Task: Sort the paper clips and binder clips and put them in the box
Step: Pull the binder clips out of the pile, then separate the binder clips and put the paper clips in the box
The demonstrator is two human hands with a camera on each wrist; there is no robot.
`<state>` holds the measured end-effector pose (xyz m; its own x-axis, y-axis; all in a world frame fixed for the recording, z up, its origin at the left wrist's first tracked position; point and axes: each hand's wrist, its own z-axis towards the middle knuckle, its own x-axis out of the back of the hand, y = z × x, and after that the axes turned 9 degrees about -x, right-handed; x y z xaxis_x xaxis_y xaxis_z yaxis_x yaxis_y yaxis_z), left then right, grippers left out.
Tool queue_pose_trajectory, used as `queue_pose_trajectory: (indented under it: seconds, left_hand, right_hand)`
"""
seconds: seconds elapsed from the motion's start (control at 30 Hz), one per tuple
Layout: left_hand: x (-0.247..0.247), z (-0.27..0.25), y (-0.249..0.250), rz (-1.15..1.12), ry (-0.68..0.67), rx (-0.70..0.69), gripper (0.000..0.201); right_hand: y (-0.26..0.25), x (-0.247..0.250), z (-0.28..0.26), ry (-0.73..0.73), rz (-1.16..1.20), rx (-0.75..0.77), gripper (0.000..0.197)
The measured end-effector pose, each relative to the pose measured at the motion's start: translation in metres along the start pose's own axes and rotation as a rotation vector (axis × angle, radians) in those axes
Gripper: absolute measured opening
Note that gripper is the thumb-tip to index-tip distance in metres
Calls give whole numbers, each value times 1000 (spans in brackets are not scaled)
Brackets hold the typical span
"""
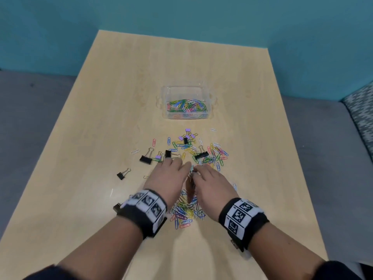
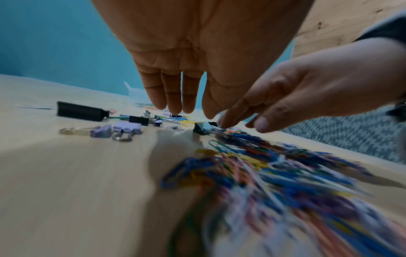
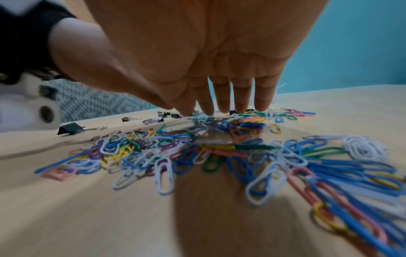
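A clear plastic box stands mid-table with several coloured paper clips in its near half. In front of it lie mixed paper clips and binder clips, black and purple. A denser heap of paper clips lies between my wrists. My left hand and right hand are side by side, palms down, over the clips. The left hand's fingers point straight down at the table. The right hand's straight fingertips touch the clips. Neither hand holds anything.
More black binder clips lie to the left and by my left wrist. The light wooden table runs to a teal wall. Grey seating lies on both sides, with a patterned cushion at the right.
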<state>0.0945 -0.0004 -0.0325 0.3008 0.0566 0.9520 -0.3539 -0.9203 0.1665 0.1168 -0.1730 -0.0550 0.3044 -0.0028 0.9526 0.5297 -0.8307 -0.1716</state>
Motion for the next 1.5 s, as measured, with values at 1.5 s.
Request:
queue_pose_trajectory:
  seconds: [1.5]
  left_hand:
    - [-42, -29, 60, -240, 162, 177, 61]
  right_hand:
    - [-7, 0, -45, -93, 207, -394, 57]
